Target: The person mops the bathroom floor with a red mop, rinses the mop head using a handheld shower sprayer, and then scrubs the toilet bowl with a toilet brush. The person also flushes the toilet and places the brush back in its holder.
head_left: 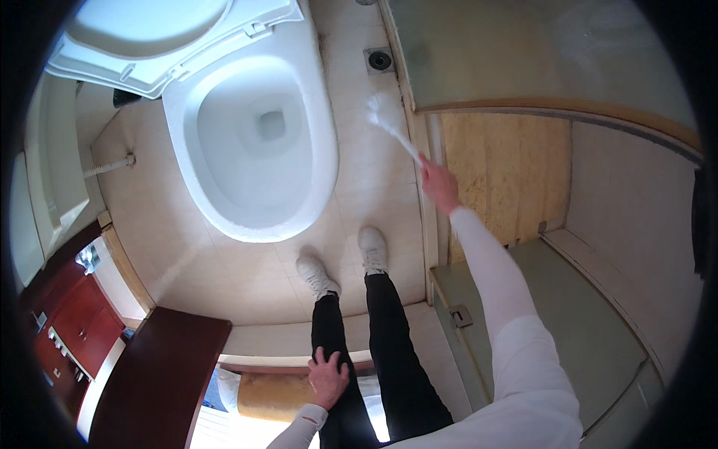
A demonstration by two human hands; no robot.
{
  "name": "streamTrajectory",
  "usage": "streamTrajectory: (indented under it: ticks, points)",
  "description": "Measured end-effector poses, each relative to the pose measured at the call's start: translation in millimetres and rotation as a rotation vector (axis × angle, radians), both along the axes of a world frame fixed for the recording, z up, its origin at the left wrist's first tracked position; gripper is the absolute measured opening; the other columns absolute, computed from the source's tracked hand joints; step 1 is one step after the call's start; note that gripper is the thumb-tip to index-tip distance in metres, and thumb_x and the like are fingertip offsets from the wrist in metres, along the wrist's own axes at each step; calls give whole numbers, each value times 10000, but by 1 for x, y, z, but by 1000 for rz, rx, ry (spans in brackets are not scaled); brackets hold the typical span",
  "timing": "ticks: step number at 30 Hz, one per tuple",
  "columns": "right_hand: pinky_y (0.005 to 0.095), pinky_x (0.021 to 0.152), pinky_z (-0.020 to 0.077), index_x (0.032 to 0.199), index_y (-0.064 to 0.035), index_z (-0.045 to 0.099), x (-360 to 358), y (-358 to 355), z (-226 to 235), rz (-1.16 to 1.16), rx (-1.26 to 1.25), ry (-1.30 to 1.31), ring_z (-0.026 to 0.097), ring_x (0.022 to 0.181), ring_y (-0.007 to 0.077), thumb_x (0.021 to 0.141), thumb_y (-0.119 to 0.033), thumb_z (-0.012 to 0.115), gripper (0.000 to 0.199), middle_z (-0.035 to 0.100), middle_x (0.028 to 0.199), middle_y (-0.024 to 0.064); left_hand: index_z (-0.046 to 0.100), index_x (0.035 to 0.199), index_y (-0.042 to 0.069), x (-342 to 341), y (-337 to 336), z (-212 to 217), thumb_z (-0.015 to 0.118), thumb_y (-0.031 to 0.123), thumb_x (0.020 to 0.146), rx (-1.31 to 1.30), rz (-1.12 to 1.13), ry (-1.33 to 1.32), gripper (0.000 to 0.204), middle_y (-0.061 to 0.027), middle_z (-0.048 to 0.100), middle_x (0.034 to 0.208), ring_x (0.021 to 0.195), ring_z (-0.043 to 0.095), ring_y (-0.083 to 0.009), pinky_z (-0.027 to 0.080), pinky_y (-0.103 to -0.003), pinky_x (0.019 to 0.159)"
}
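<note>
My right hand [440, 185] is closed around the handle of a white toilet brush [404, 142]. Its bristle head, a bit blurred, points up and left, over the tiled floor to the right of the toilet. The white toilet bowl [324, 157] stands in front of me, its seat and lid [134, 52] raised at the upper left. A little water shows at the bottom of the bowl. My left hand [327, 379] is held over my left leg, fingers spread, nothing in it; whether it touches the leg I cannot tell.
A floor drain [380, 60] lies right of the toilet. Glass shower panels [546, 52] and a metal-framed edge border the right side. A washbasin [60, 165] with a grey hose [110, 165] is at the left. A dark red door [161, 382] stands at the lower left.
</note>
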State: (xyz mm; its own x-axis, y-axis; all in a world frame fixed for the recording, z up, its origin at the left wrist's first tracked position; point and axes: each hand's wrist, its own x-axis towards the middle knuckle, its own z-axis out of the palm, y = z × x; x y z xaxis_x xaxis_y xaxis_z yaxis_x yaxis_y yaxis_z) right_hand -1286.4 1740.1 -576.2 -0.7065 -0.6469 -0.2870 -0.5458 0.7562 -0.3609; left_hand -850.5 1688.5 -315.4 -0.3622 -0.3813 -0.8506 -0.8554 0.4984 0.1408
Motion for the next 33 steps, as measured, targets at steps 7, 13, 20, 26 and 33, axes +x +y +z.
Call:
streamTrajectory:
  ticks: [7, 13, 20, 26, 33]
  points:
    - [488, 620, 458, 1335, -133, 433, 191, 148, 39, -407, 363, -441, 598, 709, 366, 919, -219, 456, 426, 601, 766, 202, 600, 1115, 145, -58, 0, 0, 660, 248, 739, 89, -125, 137, 395, -208, 399, 1331, 1017, 462, -454, 492, -478, 762]
    - [511, 619, 464, 1305, -120, 450, 169, 111, -20, -372, 352, -372, 599, 710, 391, 907, -205, 470, 408, 609, 762, 207, 594, 1120, 123, -81, -15, -25, 638, 219, 719, 54, -251, 151, 415, -194, 402, 1338, 1050, 409, -511, 475, -530, 710]
    - [505, 658, 476, 1259, -155, 504, -7, -67, -72, -464, -95, -144, 600, 713, 408, 898, -228, 461, 370, 638, 802, 200, 606, 1086, 121, -93, -53, -31, 641, 223, 717, 53, -255, 199, 384, -155, 437, 1307, 1021, 452, -460, 505, -471, 642]
    - [464, 617, 475, 1359, -195, 421, 56, -72, -18, -515, -116, -330, 604, 687, 354, 909, -205, 456, 452, 612, 770, 200, 604, 1074, 112, -104, -72, -28, 634, 244, 749, 125, -279, 111, 352, -153, 455, 1270, 997, 481, -410, 504, -481, 690]
    - [459, 675, 478, 1282, -166, 494, 189, -56, -14, -455, 70, -460, 610, 746, 359, 895, -207, 473, 390, 625, 814, 187, 607, 1061, 126, -116, -87, -27, 627, 253, 758, 143, -323, 73, 329, -151, 461, 1263, 993, 494, -414, 512, -481, 675]
